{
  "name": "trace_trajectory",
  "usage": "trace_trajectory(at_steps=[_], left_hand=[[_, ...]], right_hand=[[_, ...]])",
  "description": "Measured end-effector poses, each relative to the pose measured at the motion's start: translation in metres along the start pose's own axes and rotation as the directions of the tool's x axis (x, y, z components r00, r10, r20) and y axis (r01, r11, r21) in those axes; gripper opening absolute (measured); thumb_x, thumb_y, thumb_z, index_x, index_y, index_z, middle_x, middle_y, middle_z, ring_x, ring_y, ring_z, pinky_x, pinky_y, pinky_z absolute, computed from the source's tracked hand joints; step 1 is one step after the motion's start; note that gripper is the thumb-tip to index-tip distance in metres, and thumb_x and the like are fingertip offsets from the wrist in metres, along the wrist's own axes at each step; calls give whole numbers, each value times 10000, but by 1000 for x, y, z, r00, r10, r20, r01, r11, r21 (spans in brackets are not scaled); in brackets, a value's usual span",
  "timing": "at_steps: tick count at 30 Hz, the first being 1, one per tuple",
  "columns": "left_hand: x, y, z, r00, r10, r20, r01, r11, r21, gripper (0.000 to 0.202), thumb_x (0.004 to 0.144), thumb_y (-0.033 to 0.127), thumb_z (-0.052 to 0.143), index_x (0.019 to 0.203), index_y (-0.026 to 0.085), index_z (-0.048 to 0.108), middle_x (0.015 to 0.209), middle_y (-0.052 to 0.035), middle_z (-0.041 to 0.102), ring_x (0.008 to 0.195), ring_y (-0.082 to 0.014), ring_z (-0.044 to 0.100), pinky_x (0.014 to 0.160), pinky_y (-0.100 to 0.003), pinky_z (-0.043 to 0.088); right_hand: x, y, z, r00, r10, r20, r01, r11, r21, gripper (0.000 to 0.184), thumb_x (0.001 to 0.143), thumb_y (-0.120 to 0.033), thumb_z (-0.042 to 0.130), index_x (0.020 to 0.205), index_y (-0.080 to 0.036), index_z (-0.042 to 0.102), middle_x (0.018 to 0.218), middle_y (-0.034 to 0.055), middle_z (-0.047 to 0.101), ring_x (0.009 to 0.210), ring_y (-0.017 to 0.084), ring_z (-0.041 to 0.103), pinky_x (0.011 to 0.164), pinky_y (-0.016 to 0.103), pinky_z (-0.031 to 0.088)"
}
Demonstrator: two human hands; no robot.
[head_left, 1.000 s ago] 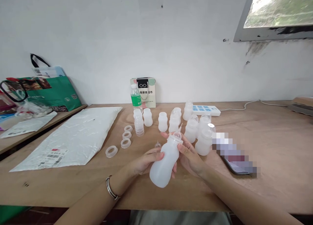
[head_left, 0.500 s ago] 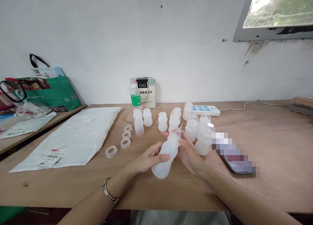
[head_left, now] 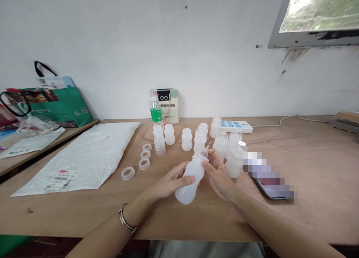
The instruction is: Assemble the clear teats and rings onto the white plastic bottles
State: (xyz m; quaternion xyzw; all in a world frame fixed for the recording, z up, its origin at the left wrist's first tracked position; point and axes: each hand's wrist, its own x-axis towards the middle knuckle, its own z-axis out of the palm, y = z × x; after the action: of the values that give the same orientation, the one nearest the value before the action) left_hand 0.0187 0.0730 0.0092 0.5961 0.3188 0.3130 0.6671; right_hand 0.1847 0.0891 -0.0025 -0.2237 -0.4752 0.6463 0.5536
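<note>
Tilted to the right above the table, a frosted white baby bottle [head_left: 187, 188] is wrapped by my left hand [head_left: 174, 180] around its body. At its neck, the fingers of my right hand [head_left: 220, 175] pinch the collar, just below a clear teat [head_left: 205, 152] with a thin pointed tip. Several loose translucent rings [head_left: 128, 173] lie left of my hands. A stack of clear caps [head_left: 160, 147] stands behind them. Open white bottles [head_left: 186, 140] are farther back, while several bottles with clear tops [head_left: 234, 164] stand close beyond my right hand.
A white plastic mailer [head_left: 89, 153] covers the table's left part. Right of the bottles lies a phone [head_left: 270, 187], partly pixelated. Along the wall are a green-labelled water bottle [head_left: 156, 114], a paper bag [head_left: 171, 117] and a power strip [head_left: 238, 127]. A green bag [head_left: 64, 108] sits far left.
My right hand's fingers have shifted around the bottle's neck, with the thumb now on the near side of the collar. My left hand keeps its hold; the bottle has barely moved.
</note>
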Motion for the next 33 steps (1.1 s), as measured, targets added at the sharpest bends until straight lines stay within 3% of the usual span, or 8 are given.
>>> trace_trajectory(at_steps=[4,8,13,19,21,26,30,33], left_hand=[[-1,1,1,1000,10,-14,-9,998,65,493,755,474,629,1121,182,472,879,-38,611,796,-175,588,663,-279,431],[-1,0,-2,1000,23,-10,-21,993,113,491,777,451,618,1160,192,455,902,-36,602,836,-178,572,722,-297,420],[-1,-2,-6,999,46,-17,-43,992,122,539,806,406,603,1267,229,389,939,-32,586,904,-187,559,785,-319,410],[1,-5,-8,997,61,-53,-54,992,113,517,807,379,606,1260,230,407,987,-46,591,945,-202,560,801,-329,415],[1,-5,-8,996,70,-54,-64,993,104,523,803,371,615,1260,226,407,991,-51,595,928,-200,570,789,-326,425],[0,4,-7,977,137,-162,-126,989,74,440,794,416,610,1144,191,467,1049,-77,597,861,-186,587,746,-313,442],[3,1,-6,974,163,-157,-140,979,151,502,767,410,641,1179,192,455,1051,-73,580,933,-200,553,764,-307,431],[5,-3,-5,977,158,-145,-126,970,210,516,747,404,662,1174,184,472,1029,-63,565,926,-196,538,756,-297,429]], right_hand=[[-1,0,0,999,46,28,-46,999,28,217,782,-430,609,860,-266,491,898,-9,581,742,161,553,477,243,442],[-1,0,2,999,-31,-42,31,999,-16,278,705,-381,708,843,-266,496,867,-25,569,775,150,543,580,249,480],[-2,0,3,999,45,-15,-44,997,58,271,788,-417,602,996,-312,465,991,-8,600,845,182,571,658,327,500],[1,5,-2,998,-14,-62,17,999,33,288,790,-399,603,1050,-314,511,1063,3,586,959,175,557,829,342,462],[2,5,-3,999,12,-34,-9,997,77,285,818,-406,561,1080,-310,505,1018,13,609,934,180,572,842,368,462],[4,7,-5,987,-68,-143,79,994,75,174,809,-363,583,974,-308,567,875,-24,581,895,147,560,913,365,437],[1,9,-3,998,35,-51,-34,999,14,331,780,-400,615,1098,-329,558,1147,9,577,1103,197,509,939,391,420],[0,10,-2,993,113,37,-114,993,23,380,779,-453,601,1128,-306,565,1201,32,591,1161,238,487,944,429,414]])
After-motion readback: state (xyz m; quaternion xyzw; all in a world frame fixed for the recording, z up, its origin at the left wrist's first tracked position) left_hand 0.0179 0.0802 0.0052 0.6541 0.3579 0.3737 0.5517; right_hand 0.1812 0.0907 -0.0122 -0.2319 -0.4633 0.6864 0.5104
